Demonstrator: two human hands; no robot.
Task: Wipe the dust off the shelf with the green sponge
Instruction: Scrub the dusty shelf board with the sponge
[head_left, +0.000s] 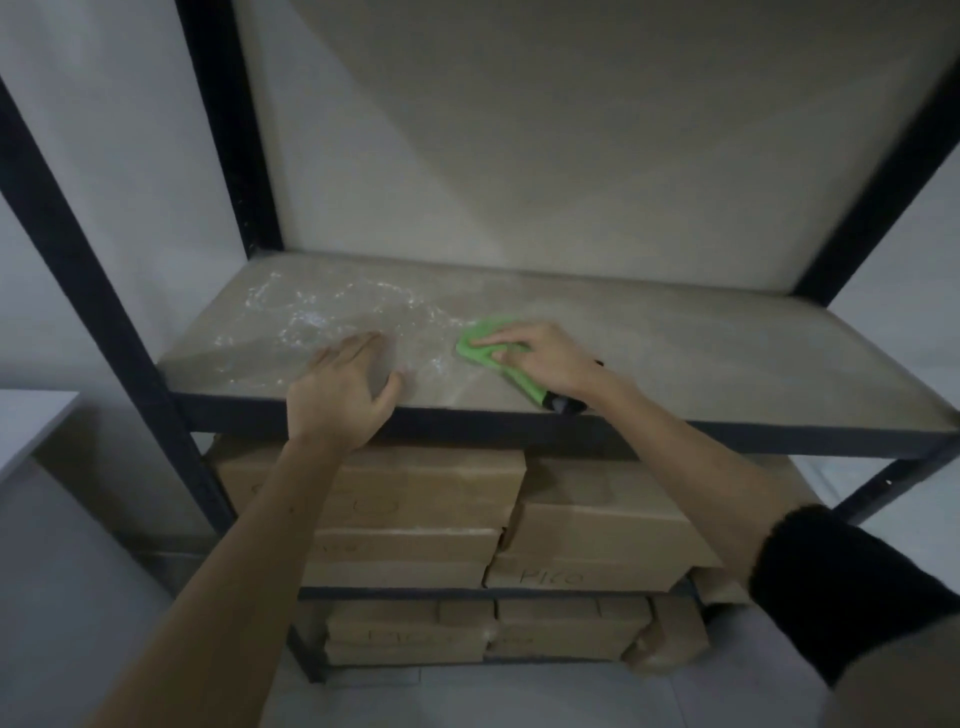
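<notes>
White dust (311, 317) lay scattered over the left half of the shelf board (701, 358), and the left hand (345, 395) rested flat at the front edge with fingers straight and spread, holding nothing. Just right of it, near the board's middle, the right hand (545, 358) gripped the green sponge (480, 345), fingers curled over its top, pressing it onto the board. Cardboard boxes (597, 525) were stacked on the tiers below.
</notes>
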